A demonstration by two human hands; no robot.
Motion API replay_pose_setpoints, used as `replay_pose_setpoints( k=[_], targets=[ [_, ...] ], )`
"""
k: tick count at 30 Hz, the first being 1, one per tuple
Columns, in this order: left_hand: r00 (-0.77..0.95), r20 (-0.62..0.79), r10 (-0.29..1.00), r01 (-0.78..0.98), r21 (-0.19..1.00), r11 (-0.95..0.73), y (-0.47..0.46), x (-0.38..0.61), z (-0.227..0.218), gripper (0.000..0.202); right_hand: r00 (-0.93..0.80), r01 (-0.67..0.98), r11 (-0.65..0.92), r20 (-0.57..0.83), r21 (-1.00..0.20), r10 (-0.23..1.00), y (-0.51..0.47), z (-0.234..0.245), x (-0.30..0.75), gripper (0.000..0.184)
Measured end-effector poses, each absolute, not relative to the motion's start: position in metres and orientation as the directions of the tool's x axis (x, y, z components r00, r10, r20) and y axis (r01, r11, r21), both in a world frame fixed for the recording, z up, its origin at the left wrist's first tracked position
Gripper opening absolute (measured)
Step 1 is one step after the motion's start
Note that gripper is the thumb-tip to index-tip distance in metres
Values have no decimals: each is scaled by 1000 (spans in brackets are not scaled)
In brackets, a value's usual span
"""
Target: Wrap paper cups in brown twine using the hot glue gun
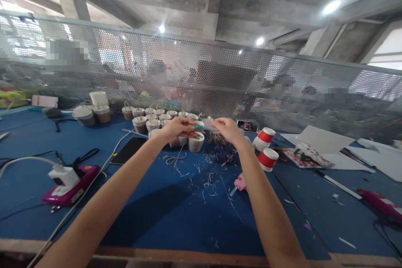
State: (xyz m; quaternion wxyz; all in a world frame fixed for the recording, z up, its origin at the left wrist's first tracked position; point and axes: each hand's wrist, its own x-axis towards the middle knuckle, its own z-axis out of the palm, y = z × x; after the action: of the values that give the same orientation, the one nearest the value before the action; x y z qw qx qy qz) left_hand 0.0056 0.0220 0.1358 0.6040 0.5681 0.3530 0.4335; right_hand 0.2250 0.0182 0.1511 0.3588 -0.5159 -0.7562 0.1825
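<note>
Both my hands are stretched out over the far middle of the blue table. My left hand (pixel 178 130) is closed in a pinch, with a small teal-green piece (pixel 198 127) showing at its fingertips. The fingers of my right hand (pixel 228 130) pinch a translucent whitish piece (pixel 207 124), which looks like thin plastic and spans the gap between the hands. Just under my left fingers stands a small whitish cord-wrapped cup (pixel 196 143). More such cups (pixel 153 124) with thin handles stand in rows behind and left of that hand. A pink glue gun (pixel 240 181) lies partly behind my right forearm.
Red-and-white paper cups (pixel 268 159) lie right of my right forearm, near a phone (pixel 247 126). Fibre scraps (pixel 209 178) litter the blue table (pixel 176 226). At left are a magenta power strip (pixel 73 190), cables and a black tablet-like slab (pixel 132 150). A perforated metal screen (pixel 220 79) closes the back.
</note>
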Motion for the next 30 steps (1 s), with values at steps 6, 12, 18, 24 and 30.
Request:
replay_pose_setpoints(
  k=[6,12,18,24,30],
  targets=[
    [411,65,909,-112,993,-21,22,10,133,10,-244,68,447,420,-892,874,5,158,205,33],
    [437,37,899,-58,998,-12,14,14,138,10,-180,141,551,526,-823,831,9,153,207,26],
    [541,24,841,-50,999,4,8,13,141,12,-178,206,699,676,-685,715,9,155,211,22],
    [571,1,821,-64,997,44,10,11,137,14,-163,200,701,683,-684,712,9,159,214,35],
    [431,75,899,-213,977,20,13,15,135,10,-190,346,524,489,-778,851,13,157,223,52]
  ],
)
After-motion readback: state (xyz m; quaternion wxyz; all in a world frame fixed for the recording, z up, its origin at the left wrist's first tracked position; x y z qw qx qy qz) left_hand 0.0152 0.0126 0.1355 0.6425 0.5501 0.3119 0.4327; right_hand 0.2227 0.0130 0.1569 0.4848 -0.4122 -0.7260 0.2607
